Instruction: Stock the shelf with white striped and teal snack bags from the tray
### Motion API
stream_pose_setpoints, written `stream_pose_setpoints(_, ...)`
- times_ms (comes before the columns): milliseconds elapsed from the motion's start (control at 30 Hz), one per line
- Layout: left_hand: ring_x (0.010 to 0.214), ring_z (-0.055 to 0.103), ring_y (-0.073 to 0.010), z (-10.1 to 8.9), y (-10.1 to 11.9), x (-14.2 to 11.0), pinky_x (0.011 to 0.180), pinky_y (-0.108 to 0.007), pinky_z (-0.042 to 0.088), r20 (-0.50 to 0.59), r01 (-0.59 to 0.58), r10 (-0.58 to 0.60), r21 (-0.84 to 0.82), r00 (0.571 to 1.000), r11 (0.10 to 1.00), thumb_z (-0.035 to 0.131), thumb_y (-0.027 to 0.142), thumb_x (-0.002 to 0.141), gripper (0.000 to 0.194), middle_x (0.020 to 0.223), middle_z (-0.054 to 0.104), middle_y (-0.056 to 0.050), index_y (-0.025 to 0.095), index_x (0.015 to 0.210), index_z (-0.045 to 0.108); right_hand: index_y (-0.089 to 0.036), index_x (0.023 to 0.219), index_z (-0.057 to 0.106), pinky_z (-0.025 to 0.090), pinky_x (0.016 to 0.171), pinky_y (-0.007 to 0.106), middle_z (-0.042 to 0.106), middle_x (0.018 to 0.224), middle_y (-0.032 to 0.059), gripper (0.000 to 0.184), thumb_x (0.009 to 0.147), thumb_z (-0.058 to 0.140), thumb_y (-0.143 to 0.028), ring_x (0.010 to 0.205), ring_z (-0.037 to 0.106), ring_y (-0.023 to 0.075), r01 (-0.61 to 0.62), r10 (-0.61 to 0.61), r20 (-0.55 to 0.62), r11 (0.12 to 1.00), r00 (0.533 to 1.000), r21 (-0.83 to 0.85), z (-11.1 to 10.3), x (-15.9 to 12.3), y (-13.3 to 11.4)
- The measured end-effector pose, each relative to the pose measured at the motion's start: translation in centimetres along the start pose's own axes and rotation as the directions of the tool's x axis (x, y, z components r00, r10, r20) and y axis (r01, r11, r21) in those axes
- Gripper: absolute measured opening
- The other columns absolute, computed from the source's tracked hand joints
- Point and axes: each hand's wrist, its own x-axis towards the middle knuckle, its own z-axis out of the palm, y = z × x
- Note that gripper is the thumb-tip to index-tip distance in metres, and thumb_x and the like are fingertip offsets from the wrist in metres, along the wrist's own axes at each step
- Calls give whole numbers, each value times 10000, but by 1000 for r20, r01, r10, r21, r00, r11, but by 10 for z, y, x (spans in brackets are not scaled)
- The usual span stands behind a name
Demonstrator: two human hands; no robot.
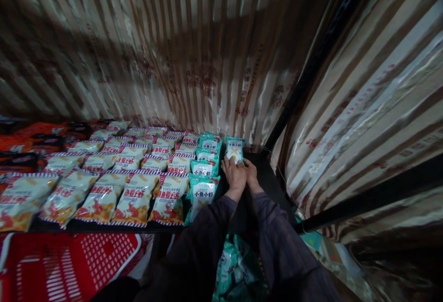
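A green-and-white snack bag (235, 144) leans at the back of the black shelf, to the right of a column of matching bags. Across its lower front lie the fingers of my left hand (235, 175), holding it. My right hand (252, 175) grips the same bag at its lower right edge, close against my left hand; some of its fingers are hidden. Just left of my hands, several green snack bags (203, 195) stand in a front-to-back column.
Rows of white-and-red snack bags (133, 196) fill the shelf's left part, with orange-and-black packs (29, 138) beyond. Below are a red basket (69, 260) and a heap of green bags (238, 269). Striped sheeting (207, 52) hangs behind; a black post (294, 101) stands right.
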Motion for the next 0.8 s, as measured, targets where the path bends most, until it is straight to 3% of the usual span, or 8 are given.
stream_pose_setpoints(467,1426,372,-279,9,-12,15,1208,-413,259,-21,34,-33,32,999,999,466,214,917,403,1483,483,-142,139,1283,615,-119,1112,693,546,850,314,756,1033,105,364,821,581,-306,921,705,219,65,-51,57,957,997,-282,13,15,7)
stream_pose_setpoints(800,1383,426,-292,10,-14,18,1189,-429,288,-56,26,-25,23,998,999,470,278,930,386,1448,521,-136,165,1261,633,-242,1294,603,509,937,348,728,1144,80,457,840,606,-303,1057,670,241,160,-129,99,871,987,-465,11,20,5)
